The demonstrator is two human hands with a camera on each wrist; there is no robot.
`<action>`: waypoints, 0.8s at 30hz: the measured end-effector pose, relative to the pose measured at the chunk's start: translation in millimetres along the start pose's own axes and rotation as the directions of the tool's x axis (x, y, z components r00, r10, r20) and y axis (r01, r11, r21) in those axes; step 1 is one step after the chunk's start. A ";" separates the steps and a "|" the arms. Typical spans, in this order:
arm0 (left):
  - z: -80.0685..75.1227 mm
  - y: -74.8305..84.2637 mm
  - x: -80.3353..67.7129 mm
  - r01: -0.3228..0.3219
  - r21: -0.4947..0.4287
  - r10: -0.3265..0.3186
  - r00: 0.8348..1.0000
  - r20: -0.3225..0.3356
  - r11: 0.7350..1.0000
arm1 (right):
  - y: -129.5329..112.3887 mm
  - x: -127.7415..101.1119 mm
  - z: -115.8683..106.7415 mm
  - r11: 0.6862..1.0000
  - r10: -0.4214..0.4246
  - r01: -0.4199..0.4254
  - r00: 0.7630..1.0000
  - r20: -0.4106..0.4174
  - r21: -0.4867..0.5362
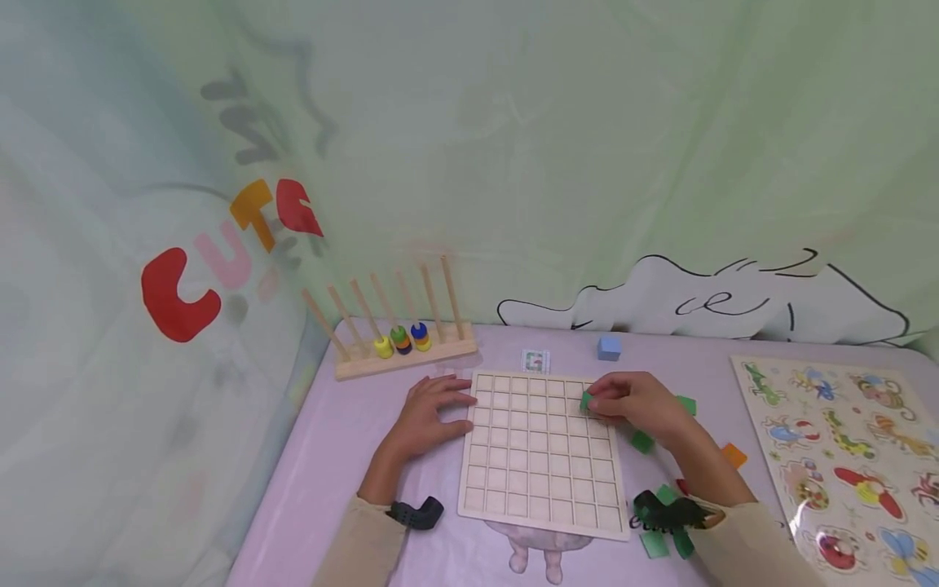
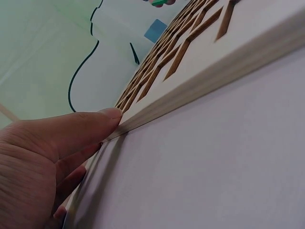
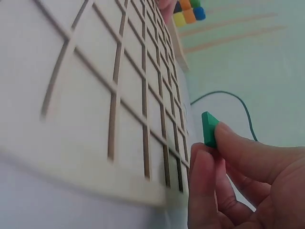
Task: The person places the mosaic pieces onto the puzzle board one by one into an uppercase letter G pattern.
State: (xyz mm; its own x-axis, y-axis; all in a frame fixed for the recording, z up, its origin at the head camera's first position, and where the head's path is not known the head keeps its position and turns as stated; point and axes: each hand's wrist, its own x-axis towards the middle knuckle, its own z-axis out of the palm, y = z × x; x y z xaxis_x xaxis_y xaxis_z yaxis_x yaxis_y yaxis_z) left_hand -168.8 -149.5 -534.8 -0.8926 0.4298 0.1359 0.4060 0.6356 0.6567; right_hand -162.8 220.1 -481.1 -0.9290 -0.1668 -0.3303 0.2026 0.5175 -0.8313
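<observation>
A square wooden grid board [image 1: 539,456] with rows of recessed cells lies flat on the table. My right hand [image 1: 634,403] pinches a small green square tile [image 3: 208,130] between thumb and fingers, over the board's upper right cells. At the board's left side, my left hand [image 1: 433,416] rests with its fingers spread, the thumb tip [image 2: 112,114] right at the board's edge. Close beside my right hand lie green tiles [image 1: 642,442], partly covered by the hand and forearm.
A wooden peg rack [image 1: 407,359] with coloured rings stands at the back left. Behind the board are a blue cube [image 1: 609,348] and a small printed card [image 1: 535,361]. An orange piece [image 1: 734,456] and an animal puzzle board [image 1: 800,424] lie to the right. Several green pieces [image 1: 654,545] are near my right wrist.
</observation>
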 end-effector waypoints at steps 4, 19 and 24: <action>-0.1 -0.4 -0.1 0.001 0.004 -0.001 1.000 -0.003 1.000 | -9.6 7.8 13.8 0.996 0.028 -0.030 0.999 0.022 0.085; 0.1 -1.4 0.9 0.005 0.010 -0.005 1.000 0.007 1.000 | -16.3 20.7 35.2 0.980 0.156 -0.152 0.987 -0.025 0.126; 0.5 -2.0 0.2 0.004 0.001 -0.004 1.000 0.008 1.000 | -14.6 22.1 36.1 0.979 0.166 -0.162 0.986 -0.023 0.125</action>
State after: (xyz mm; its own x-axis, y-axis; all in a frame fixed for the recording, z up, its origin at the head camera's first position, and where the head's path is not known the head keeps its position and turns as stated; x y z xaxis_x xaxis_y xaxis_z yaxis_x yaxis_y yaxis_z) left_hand -169.7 -150.4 -536.5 -0.8927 0.4325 0.1270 0.4025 0.6378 0.6566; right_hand -175.1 178.6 -492.4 -0.8892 -0.0594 -0.4537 0.3877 0.4288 -0.8160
